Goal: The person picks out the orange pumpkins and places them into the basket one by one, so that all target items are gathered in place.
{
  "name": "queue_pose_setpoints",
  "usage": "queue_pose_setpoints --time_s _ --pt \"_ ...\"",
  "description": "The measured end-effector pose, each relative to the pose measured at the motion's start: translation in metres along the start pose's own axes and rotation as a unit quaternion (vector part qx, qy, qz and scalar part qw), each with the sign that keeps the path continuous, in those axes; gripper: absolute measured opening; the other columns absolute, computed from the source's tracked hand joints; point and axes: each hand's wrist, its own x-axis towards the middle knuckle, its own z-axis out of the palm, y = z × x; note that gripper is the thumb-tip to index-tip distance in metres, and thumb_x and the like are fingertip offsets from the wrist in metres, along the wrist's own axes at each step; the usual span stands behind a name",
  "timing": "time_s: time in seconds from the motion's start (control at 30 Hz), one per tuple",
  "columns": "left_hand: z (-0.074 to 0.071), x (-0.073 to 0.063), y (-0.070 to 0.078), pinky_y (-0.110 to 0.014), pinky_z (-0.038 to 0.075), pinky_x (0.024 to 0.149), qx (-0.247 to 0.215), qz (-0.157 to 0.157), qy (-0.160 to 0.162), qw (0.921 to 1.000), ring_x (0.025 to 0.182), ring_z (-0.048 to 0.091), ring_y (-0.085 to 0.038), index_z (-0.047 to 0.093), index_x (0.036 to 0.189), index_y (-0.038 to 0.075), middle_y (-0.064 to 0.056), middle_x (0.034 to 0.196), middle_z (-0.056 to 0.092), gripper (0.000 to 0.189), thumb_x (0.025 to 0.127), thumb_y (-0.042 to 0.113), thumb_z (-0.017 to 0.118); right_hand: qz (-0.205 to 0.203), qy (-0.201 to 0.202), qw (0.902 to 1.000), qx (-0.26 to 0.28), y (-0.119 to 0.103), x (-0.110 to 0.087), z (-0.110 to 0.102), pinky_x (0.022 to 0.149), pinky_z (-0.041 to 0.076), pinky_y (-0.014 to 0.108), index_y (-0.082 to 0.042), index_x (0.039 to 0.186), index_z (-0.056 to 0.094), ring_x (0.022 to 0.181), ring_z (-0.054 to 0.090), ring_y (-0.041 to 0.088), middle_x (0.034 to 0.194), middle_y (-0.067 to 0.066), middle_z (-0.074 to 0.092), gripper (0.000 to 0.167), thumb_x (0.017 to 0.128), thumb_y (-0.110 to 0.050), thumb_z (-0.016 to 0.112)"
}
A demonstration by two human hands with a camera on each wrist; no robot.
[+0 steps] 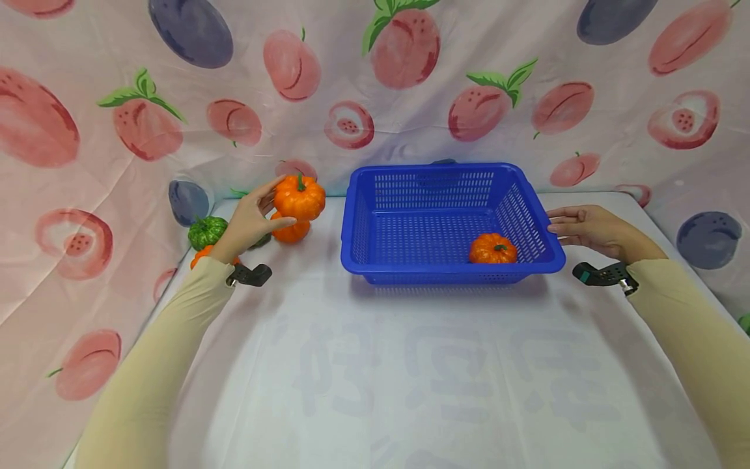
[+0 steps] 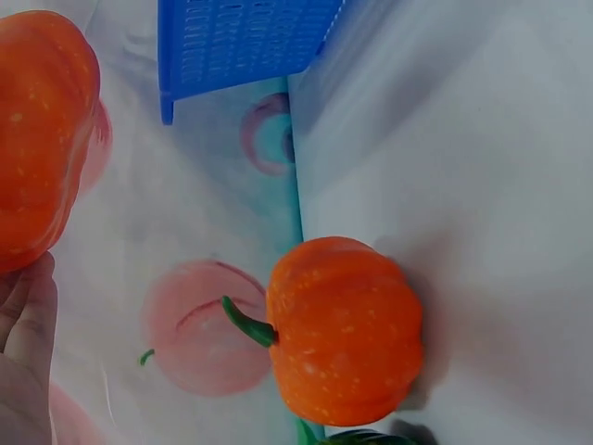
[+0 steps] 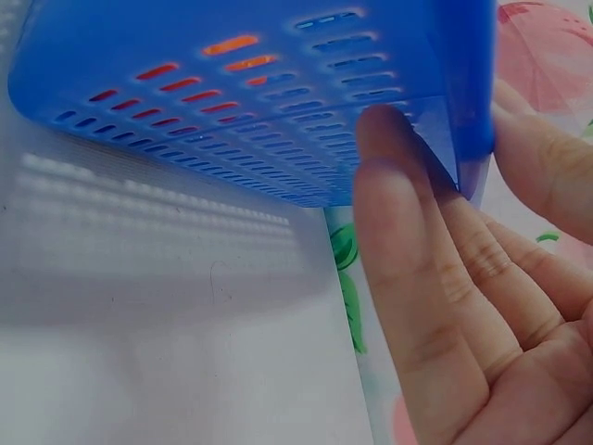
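Note:
My left hand holds an orange pumpkin with a green stem, raised over the left back of the table, thumb below it and fingers on its far side. Another orange pumpkin sits on the table just beneath. In the middle stands a blue plastic basket with slotted walls; one orange pumpkin lies inside it, at the near right. My right hand is at the basket's right side. In the right wrist view its thumb rests on the rim, while the fingers reach under it along the outer wall.
A green pumpkin and part of another orange one lie at the table's left edge, partly behind the left forearm. A fruit-print curtain hangs behind the white table.

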Motion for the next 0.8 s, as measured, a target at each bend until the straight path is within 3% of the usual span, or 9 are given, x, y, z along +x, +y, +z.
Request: queue_pose_setpoints --time_s 0.57,0.8 --pt "0.01 0.018 0.017 -0.037 0.029 0.117 -0.005 0.023 -0.012 0.9996 0.14 0.033 -0.021 0.032 0.148 0.02 -0.003 0.154 0.028 0.079 0.081 0.013 0.074 -0.002 0.002 1.0 -0.004 0.001 0.0 0.0 0.083 0.056 0.021 0.007 0.146 0.021 0.086 0.062 -0.007 0.09 -0.031 0.062 0.075 0.093 -0.032 0.058" --pt "0.014 0.025 0.03 -0.038 0.028 0.117 0.006 0.028 -0.012 0.9995 0.139 0.034 -0.022 0.033 0.147 0.018 -0.007 0.15 0.033 0.079 0.08 0.011 0.074 -0.001 0.005 0.9999 -0.015 -0.001 -0.001 0.001 0.084 0.056 0.021 0.005 0.146 0.022 0.086 0.062 -0.007 0.093 -0.031 0.061 0.077 0.092 -0.035 0.059"
